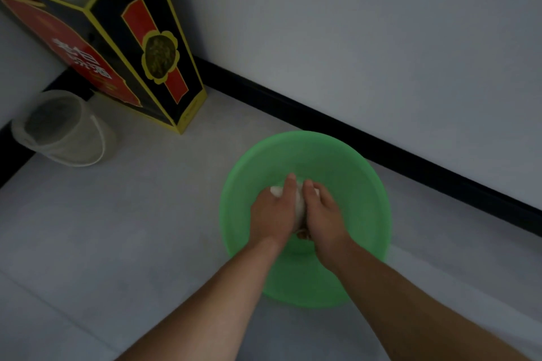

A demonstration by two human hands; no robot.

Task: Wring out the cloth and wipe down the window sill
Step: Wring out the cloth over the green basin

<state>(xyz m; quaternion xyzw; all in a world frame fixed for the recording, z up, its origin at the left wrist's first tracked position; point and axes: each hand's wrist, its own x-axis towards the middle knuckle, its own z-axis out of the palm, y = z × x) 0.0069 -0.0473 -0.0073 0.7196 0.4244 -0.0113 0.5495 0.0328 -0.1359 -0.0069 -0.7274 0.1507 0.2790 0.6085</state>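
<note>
A white cloth (299, 206) is bunched between both my hands over the middle of a green plastic basin (363, 184) that stands on the pale floor. My left hand (274, 211) grips the cloth's left side, with a bit of cloth sticking out past its fingers. My right hand (322, 211) grips the right side, fingers curled round it. Most of the cloth is hidden between the two hands. No window sill is in view.
A tall black, red and yellow box (140, 47) leans in the corner at the upper left. A clear plastic bucket (58, 129) with a white handle sits in front of it. A dark skirting board (381, 146) runs along the grey wall behind the basin.
</note>
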